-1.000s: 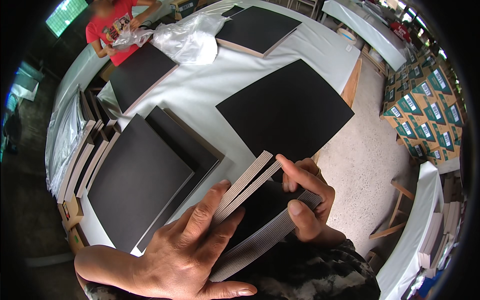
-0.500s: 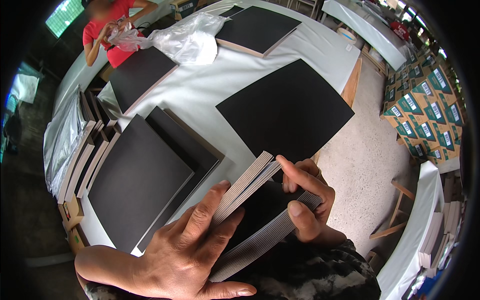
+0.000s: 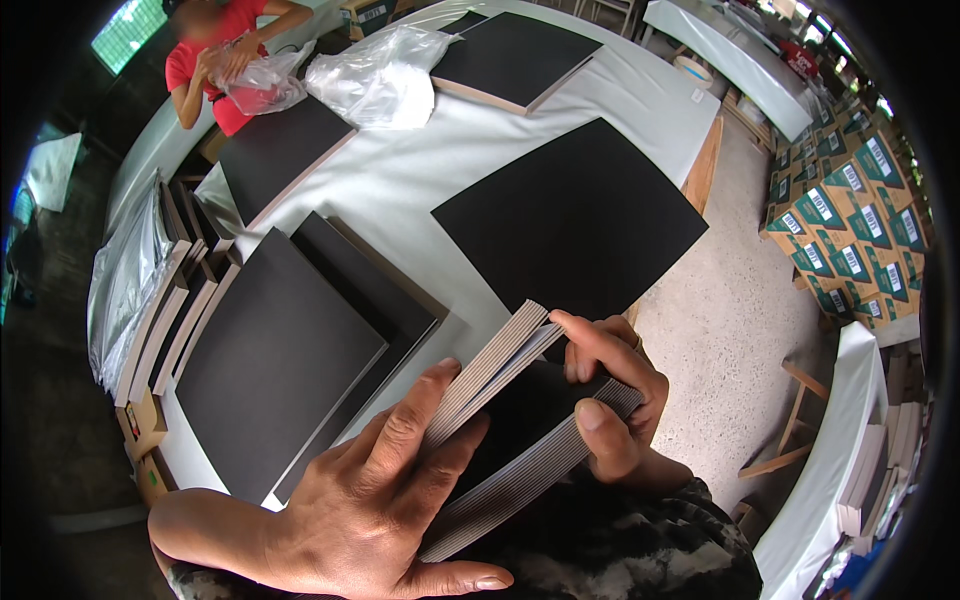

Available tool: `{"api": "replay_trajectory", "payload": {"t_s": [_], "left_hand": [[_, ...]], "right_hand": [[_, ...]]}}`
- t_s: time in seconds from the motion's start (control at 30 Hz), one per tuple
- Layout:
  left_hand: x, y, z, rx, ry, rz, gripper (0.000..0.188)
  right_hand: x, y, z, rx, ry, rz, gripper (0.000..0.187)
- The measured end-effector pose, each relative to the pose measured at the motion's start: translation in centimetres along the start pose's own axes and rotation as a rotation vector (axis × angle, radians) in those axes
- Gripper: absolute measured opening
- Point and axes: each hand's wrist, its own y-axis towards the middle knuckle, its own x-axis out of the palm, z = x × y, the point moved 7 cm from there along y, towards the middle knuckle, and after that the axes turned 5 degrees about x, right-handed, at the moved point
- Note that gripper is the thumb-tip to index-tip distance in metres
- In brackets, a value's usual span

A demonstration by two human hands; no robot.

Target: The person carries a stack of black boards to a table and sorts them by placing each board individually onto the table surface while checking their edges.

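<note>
Close to my body I hold a stack of thin black boards (image 3: 525, 395), its layered grey-brown edges facing up. My left hand (image 3: 385, 480) grips it at the left, with the fingers on the upper bundle of edges and the thumb stretched low at the near side. A narrow pale gap parts that bundle. My right hand (image 3: 620, 395) holds the right end, its index finger at the top corner of the bundle and its thumb pressed on the lower edges. Beyond my hands a large black board (image 3: 575, 215) lies on the white-covered table (image 3: 455, 285).
Left of my hands lie stacked black boards (image 3: 280, 350). Edge-up boards beside a clear plastic sheet (image 3: 130, 290) line the table's left side. Across the table, a person in red (image 3: 215, 60) handles a clear bag (image 3: 265, 85). Patterned cartons (image 3: 850, 220) are piled at right.
The co-worker's hands and the clear bag have shifted, with the bag now bunched nearer that person and apart from the plastic on the table. My hands and boards are nearly still.
</note>
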Motion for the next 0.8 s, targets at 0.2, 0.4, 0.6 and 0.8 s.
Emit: {"api": "replay_trajectory", "payload": {"t_s": [0.2, 0.4, 0.6, 0.8], "left_hand": [[-0.04, -0.07, 0.1, -0.001, -0.009, -0.008, 0.086], [-0.01, -0.05, 0.16, 0.0, -0.034, -0.026, 0.086], [-0.09, -0.02, 0.06, -0.01, -0.005, -0.033, 0.087], [-0.1, -0.03, -0.06, -0.026, -0.038, -0.023, 0.087]], "right_hand": [[0.12, 0.04, -0.05, 0.022, 0.006, -0.01, 0.054], [0.34, -0.17, 0.02, 0.063, 0.091, 0.049, 0.051], [0.38, 0.07, 0.0, 0.057, 0.021, -0.01, 0.052], [0.36, 0.24, -0.13, 0.037, -0.012, -0.027, 0.052]]}}
